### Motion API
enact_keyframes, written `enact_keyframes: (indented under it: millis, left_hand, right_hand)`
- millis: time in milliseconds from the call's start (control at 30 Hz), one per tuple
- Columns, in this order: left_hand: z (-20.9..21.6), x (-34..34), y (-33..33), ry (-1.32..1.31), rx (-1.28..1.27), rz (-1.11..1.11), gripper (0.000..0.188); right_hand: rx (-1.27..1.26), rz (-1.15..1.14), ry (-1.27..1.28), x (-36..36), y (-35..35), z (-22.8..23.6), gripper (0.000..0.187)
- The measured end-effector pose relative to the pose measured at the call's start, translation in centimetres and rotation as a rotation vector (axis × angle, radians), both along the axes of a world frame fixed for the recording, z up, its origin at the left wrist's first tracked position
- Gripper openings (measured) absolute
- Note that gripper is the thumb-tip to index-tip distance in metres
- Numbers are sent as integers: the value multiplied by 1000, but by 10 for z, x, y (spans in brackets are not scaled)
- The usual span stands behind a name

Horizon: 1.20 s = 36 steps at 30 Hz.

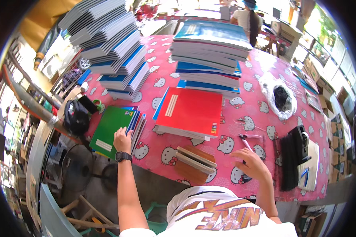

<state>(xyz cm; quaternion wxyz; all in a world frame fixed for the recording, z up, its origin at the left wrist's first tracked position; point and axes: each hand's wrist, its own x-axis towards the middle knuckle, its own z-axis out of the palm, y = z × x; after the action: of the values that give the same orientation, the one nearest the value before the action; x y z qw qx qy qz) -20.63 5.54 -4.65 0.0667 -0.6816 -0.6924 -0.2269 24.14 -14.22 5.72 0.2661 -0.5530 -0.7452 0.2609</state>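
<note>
My left hand (123, 141), with a black watch at the wrist, rests on the cover of a green notebook (114, 124). Its fingertips touch the cover near the right edge, and no grip shows. That notebook tops a low, slightly fanned pile at the table's left edge. Over the near side of the table hovers my right hand (252, 165), empty, fingers apart. Just beyond it lie pink-handled pliers (250, 137). Between my hands sits a wooden block (195, 160) with a slot along it. A red notebook (192, 110) covers the middle pile.
Tall notebook stacks rise at the far left (114, 51) and far middle (209, 47) of the pink patterned tablecloth (158, 104). To the right are a white plastic bag (269, 91) with black contents and a bundle of black spiral coils (289, 162). Another person (247, 19) is in the background.
</note>
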Motion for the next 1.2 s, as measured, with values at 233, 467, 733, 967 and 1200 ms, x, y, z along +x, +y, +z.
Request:
enact_keyframes:
  millis: [233,467,733,967,1200]
  left_hand:
    - [66,183,-29,-131,48,-913,53]
    - [38,197,9,-19,-70,-1081,42]
    - [52,203,21,-220,-369,-1057,38]
    - [58,196,11,-316,-362,-977,24]
    - [86,199,-98,-164,-21,-1193,19]
  right_hand:
    - [-61,43,-62,-9,-2,-9,26]
    - [-90,-73,39,6,-27,-21,25]
    - [-65,-87,22,8,-22,-42,27]
    - [-128,-116,298,1,-5,-55,27]
    - [-688,-14,1636,-2,16,-63,41]
